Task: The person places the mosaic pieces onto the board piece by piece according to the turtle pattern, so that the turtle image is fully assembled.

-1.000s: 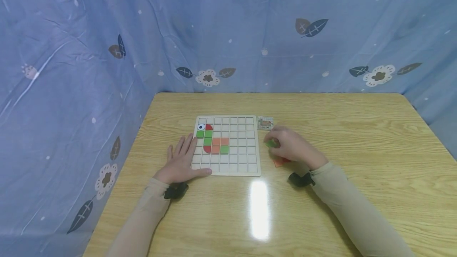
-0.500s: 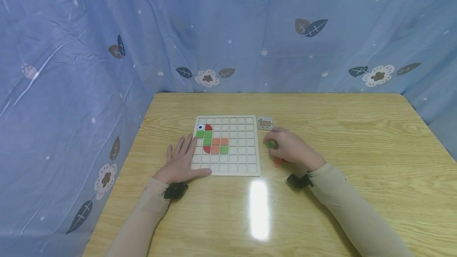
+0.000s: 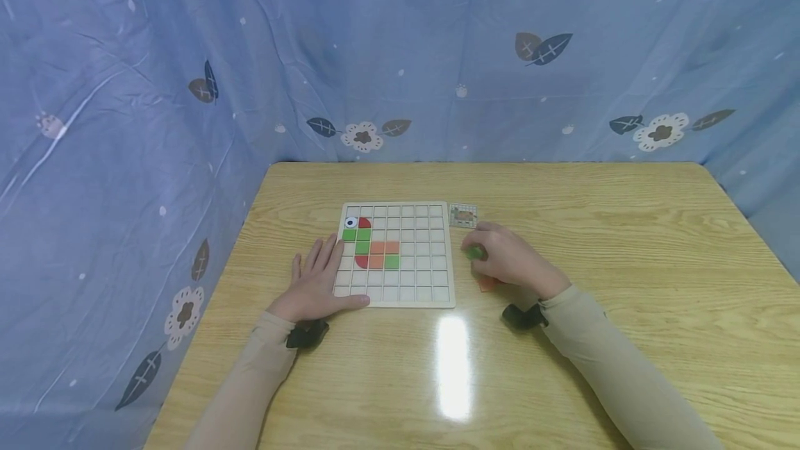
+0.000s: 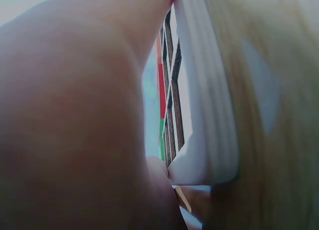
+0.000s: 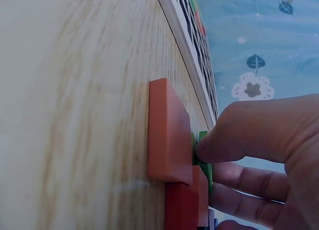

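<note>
A pale square grid board (image 3: 425, 283) lies on the table. Several square tiles in it form a shape: green tiles (image 3: 363, 247), orange tiles (image 3: 377, 261), rounded red tiles (image 3: 362, 262) and an eye tile (image 3: 351, 223). My left hand (image 3: 315, 287) rests along the board's left edge, fingers spread, thumb on its front edge. Right of the board, my right hand (image 3: 509, 255) pinches a green tile (image 5: 204, 172) between thumb and fingers. Below that hand lie loose orange tiles (image 5: 169, 135) and a red tile (image 5: 180, 205), partly hidden by it.
A small picture card (image 3: 464, 215) with a printed grid lies at the board's upper right corner. The wooden table (image 3: 625, 228) extends to both sides. Behind it and at the left hangs a blue patterned curtain (image 3: 437, 54).
My right hand has shifted very slightly left with the green tile, covering more of the loose tiles below. The left hand and the tiles in the board look the same.
</note>
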Available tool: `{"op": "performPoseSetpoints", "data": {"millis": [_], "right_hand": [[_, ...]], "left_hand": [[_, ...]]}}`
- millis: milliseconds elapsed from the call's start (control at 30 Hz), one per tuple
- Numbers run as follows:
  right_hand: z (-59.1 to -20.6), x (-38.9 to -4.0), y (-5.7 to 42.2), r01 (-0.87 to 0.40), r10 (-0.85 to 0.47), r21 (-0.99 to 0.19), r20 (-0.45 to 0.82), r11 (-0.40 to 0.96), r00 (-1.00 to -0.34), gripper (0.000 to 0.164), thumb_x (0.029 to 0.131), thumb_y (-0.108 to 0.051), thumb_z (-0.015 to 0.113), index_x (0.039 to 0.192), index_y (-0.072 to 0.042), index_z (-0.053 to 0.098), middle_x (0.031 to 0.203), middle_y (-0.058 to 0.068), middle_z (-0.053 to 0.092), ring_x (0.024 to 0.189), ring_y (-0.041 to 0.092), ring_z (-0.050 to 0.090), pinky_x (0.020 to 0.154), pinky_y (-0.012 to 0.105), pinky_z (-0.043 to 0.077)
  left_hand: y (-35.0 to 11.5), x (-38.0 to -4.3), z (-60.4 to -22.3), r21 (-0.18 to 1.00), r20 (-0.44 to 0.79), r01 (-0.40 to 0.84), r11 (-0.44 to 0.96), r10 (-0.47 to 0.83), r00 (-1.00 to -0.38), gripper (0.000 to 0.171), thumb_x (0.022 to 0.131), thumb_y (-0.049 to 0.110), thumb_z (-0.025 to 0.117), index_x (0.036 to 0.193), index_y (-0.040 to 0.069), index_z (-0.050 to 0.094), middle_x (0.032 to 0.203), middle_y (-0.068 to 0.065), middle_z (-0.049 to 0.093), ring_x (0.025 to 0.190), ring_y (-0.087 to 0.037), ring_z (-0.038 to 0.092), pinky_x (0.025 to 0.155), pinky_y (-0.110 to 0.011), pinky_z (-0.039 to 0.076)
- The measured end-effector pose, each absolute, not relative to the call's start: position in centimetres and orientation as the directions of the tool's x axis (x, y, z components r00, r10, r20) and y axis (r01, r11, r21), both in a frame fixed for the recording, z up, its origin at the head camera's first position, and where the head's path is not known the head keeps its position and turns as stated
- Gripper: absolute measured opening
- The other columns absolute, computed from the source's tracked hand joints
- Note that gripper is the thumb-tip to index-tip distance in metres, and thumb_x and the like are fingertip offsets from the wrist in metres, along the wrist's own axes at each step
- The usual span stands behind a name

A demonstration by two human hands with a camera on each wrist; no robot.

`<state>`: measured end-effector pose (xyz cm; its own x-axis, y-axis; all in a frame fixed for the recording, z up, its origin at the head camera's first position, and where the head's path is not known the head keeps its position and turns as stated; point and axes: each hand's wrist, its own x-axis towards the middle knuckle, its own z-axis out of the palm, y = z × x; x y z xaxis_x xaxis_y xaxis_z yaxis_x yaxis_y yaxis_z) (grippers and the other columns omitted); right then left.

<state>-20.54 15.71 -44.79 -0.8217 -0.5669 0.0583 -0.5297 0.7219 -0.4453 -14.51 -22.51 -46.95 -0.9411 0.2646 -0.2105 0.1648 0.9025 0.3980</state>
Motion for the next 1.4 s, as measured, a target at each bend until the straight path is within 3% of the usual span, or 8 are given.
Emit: {"op": "performPoseSetpoints", "data": {"millis": [867,1400], "right_hand": [[-44.74,-20.37,15.82,-0.528,-0.575,-0.488,0.064,0.695,-0.816,0.030,0.082,0.001,0.069,0.109,-0.006,0.077,0.100,0.006,0.064,0.077,0.013,0.054,0.075,0.034,0.051],[-44.55,-19.97,15.78,-0.519,-0.570,-0.496,0.057,0.696,-0.820,0.027,0.084,0.000,0.071,0.110,-0.007,0.077,0.103,0.006,0.065,0.078,0.013,0.055,0.075,0.033,0.052]], "left_hand": [[-22.70,-14.68,-47.55,0.390,-0.218,0.163,0.906,0.263,-0.940,0.132,0.079,0.081,0.068,0.169,0.009,0.002,0.177,-0.011,-0.007,0.162,-0.041,-0.007,0.121,-0.073,-0.007],[-22.48,-14.51,-47.07,0.387,-0.213,0.167,0.907,0.264,-0.941,0.129,0.082,0.076,0.070,0.168,0.007,0.004,0.177,-0.013,-0.005,0.161,-0.043,-0.005,0.120,-0.075,-0.005]]}}
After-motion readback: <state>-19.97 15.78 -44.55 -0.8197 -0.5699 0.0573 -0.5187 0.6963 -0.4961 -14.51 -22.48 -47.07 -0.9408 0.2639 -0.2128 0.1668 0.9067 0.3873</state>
